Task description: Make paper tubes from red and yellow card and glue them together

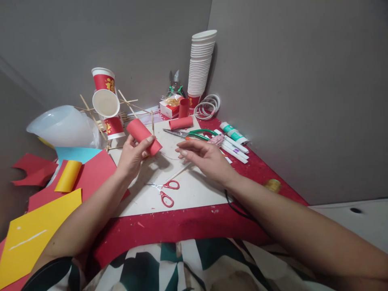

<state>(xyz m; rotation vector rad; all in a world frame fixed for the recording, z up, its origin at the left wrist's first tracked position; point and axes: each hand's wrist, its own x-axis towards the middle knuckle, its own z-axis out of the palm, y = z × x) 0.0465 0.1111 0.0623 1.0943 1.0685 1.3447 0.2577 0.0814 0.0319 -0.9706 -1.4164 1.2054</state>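
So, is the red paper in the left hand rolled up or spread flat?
Rolled up: the red paper in the left hand shows a tube's rounded side. Whether its seam is glued, I cannot tell.

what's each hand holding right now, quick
Left hand: closed around a red tube.
Right hand: partly open, fingers loosely curled, nothing visible in its grasp.

A plain red paper tube (138, 130) is held in the left grip (131, 155), slanting from ten o'clock to four.
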